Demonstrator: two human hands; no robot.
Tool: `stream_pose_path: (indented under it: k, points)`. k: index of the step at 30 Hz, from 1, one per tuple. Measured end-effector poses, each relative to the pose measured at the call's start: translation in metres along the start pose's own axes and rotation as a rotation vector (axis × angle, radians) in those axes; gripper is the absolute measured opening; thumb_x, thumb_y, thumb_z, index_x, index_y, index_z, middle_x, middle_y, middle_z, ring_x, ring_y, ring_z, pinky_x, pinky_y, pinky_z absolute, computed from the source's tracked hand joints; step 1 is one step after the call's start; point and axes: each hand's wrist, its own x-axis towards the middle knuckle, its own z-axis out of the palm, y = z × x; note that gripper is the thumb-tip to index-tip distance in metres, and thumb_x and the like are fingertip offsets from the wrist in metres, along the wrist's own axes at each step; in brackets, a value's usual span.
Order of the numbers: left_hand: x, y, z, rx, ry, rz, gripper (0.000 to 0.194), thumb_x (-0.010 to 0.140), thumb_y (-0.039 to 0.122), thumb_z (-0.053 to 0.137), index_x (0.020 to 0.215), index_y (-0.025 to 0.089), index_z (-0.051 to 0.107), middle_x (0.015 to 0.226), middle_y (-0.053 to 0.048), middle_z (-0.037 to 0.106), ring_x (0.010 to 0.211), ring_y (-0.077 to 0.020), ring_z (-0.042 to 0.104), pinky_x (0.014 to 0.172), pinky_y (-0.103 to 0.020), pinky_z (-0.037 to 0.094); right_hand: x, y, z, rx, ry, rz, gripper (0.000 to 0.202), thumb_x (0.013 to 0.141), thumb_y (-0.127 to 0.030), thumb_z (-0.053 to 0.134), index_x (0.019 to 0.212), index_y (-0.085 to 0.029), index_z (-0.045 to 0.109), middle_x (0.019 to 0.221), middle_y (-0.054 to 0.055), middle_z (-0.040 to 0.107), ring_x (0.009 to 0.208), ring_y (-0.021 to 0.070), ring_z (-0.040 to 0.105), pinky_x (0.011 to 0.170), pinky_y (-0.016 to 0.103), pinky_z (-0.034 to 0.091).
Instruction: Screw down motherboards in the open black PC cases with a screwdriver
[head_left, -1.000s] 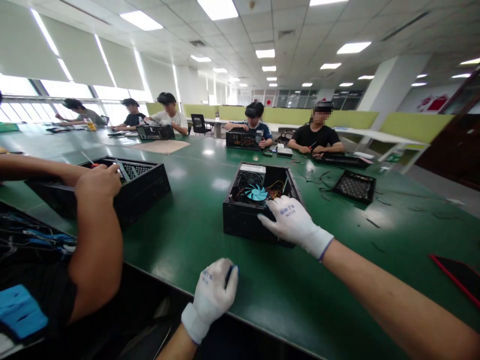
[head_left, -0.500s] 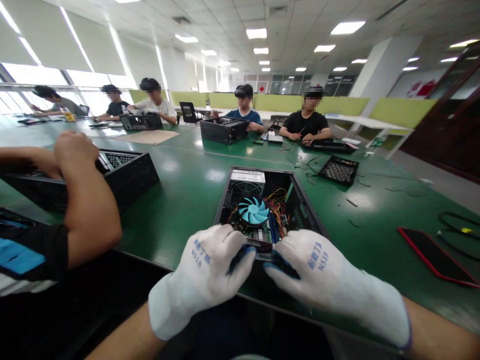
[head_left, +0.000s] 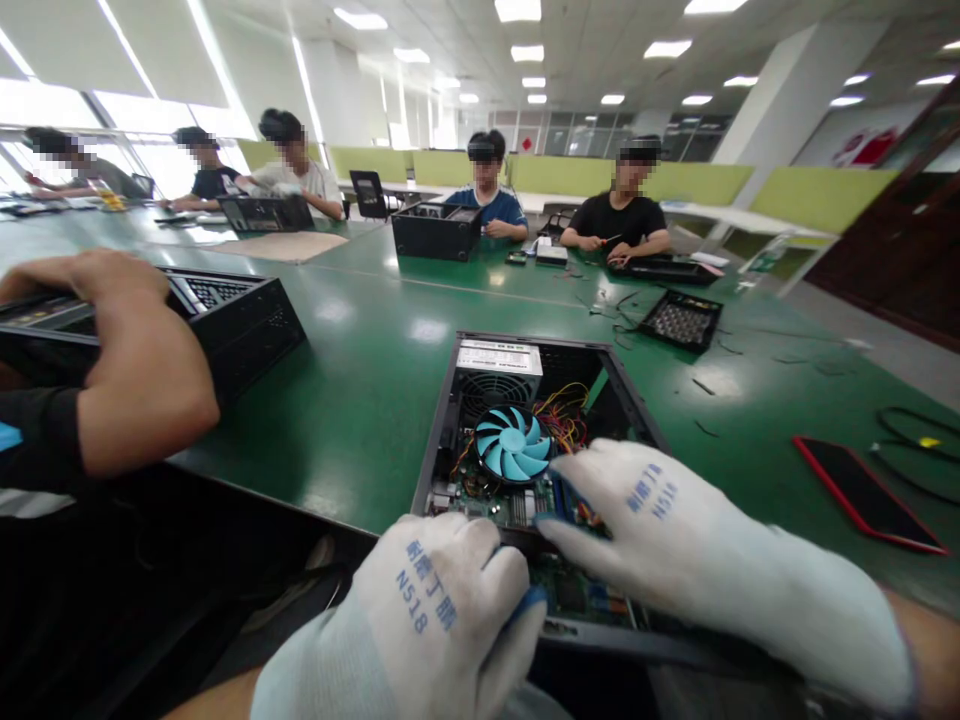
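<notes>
An open black computer case (head_left: 637,405) lies in front of me, its near end over the table edge. Inside are a blue fan (head_left: 513,443), a silver power supply (head_left: 499,357), coloured wires and a green circuit board. My left hand (head_left: 442,600), in a white glove, is at the near left of the case with fingers curled together; what they grip, if anything, is hidden. My right hand (head_left: 637,520), gloved too, reaches over the right side of the board, thumb and fingers apart, with nothing visible between them.
A red-edged black panel (head_left: 866,490) and a black cable lie to the right. Further back is a black tray (head_left: 681,320). At the left a person's arms reach into another case (head_left: 255,330). Several people sit across the green table (head_left: 352,390).
The case now sits nearer, with more of its board showing. My right hand has left the near edge and opened over the board. My left hand has moved lower. The neighbour's arm has shifted left.
</notes>
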Motion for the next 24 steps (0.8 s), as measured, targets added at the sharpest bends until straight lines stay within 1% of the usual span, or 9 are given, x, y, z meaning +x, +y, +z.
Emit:
stream_pose_path:
  k: [2, 4, 7, 10, 14, 16, 18, 21, 24]
  points:
    - [0.000, -0.001, 0.000, 0.000, -0.009, 0.003, 0.021, 0.097, 0.036, 0.053, 0.078, 0.025, 0.053, 0.074, -0.003, 0.058, 0.061, -0.0196, 0.056, 0.051, -0.034, 0.040, 0.023, 0.015, 0.012, -0.115, -0.054, 0.082, 0.059, 0.093, -0.066, 0.049, 0.114, -0.014, 0.066, 0.101, 0.017, 0.071, 0.096, 0.0340, 0.067, 0.083, 0.044, 0.051]
    - [0.000, 0.000, 0.000, 0.005, -0.014, -0.012, 0.023, 0.097, 0.036, 0.052, 0.077, 0.025, 0.053, 0.074, -0.003, 0.057, 0.062, -0.0195, 0.056, 0.052, -0.033, 0.041, 0.046, 0.023, 0.022, -0.132, -0.145, 0.123, 0.071, 0.088, -0.072, 0.053, 0.122, -0.011, 0.063, 0.108, 0.020, 0.070, 0.100, 0.0367, 0.067, 0.084, 0.045, 0.051]
    - [-0.001, 0.001, 0.000, 0.008, -0.017, -0.031, 0.025, 0.098, 0.037, 0.051, 0.076, 0.025, 0.051, 0.073, -0.003, 0.057, 0.062, -0.0197, 0.056, 0.053, -0.033, 0.040, 0.073, 0.025, 0.033, -0.079, -0.265, 0.156, 0.090, 0.077, -0.082, 0.055, 0.128, -0.008, 0.060, 0.112, 0.022, 0.070, 0.102, 0.0375, 0.068, 0.083, 0.042, 0.053]
    - [-0.001, 0.002, 0.000, 0.011, -0.011, -0.029, 0.025, 0.098, 0.037, 0.052, 0.076, 0.025, 0.050, 0.073, -0.003, 0.057, 0.062, -0.0198, 0.055, 0.052, -0.034, 0.040, 0.088, 0.021, 0.042, -0.091, -0.304, 0.174, 0.103, 0.069, -0.087, 0.059, 0.134, -0.007, 0.057, 0.114, 0.024, 0.068, 0.103, 0.0391, 0.067, 0.083, 0.042, 0.053]
    - [0.000, 0.000, 0.002, 0.013, 0.013, -0.007, 0.024, 0.096, 0.037, 0.054, 0.077, 0.025, 0.051, 0.072, -0.003, 0.056, 0.060, -0.0191, 0.055, 0.050, -0.033, 0.038, 0.093, 0.018, 0.049, -0.124, -0.251, 0.190, 0.094, 0.068, -0.080, 0.064, 0.130, -0.009, 0.060, 0.110, 0.023, 0.067, 0.099, 0.0376, 0.068, 0.083, 0.042, 0.053]
    - [0.000, -0.001, 0.003, 0.008, 0.021, -0.003, 0.023, 0.096, 0.037, 0.056, 0.077, 0.025, 0.052, 0.071, -0.003, 0.057, 0.058, -0.0186, 0.054, 0.049, -0.032, 0.037, 0.091, 0.021, 0.047, -0.106, -0.232, 0.187, 0.091, 0.066, -0.081, 0.064, 0.126, -0.012, 0.062, 0.108, 0.021, 0.067, 0.096, 0.0361, 0.067, 0.081, 0.041, 0.053]
    - [0.000, -0.002, 0.003, -0.002, 0.025, 0.003, 0.023, 0.095, 0.037, 0.057, 0.077, 0.025, 0.052, 0.071, -0.003, 0.057, 0.058, -0.0187, 0.055, 0.049, -0.032, 0.037, 0.086, 0.025, 0.042, -0.108, -0.228, 0.180, 0.090, 0.064, -0.083, 0.065, 0.122, -0.015, 0.064, 0.107, 0.020, 0.067, 0.094, 0.0357, 0.067, 0.079, 0.041, 0.053]
    - [0.000, -0.003, 0.002, -0.016, 0.022, 0.006, 0.023, 0.095, 0.037, 0.057, 0.077, 0.025, 0.052, 0.072, -0.003, 0.058, 0.059, -0.0192, 0.056, 0.048, -0.033, 0.038, 0.075, 0.034, 0.030, -0.163, -0.213, 0.162, 0.085, 0.063, -0.083, 0.065, 0.116, -0.017, 0.066, 0.105, 0.018, 0.066, 0.095, 0.0360, 0.065, 0.079, 0.042, 0.052]
    - [0.001, -0.003, 0.001, -0.010, 0.009, 0.000, 0.024, 0.096, 0.038, 0.056, 0.076, 0.025, 0.052, 0.072, -0.003, 0.057, 0.059, -0.0191, 0.056, 0.048, -0.032, 0.039, 0.065, 0.046, 0.017, -0.238, -0.199, 0.183, 0.082, 0.063, -0.084, 0.065, 0.112, -0.018, 0.066, 0.103, 0.018, 0.065, 0.094, 0.0363, 0.064, 0.079, 0.044, 0.050]
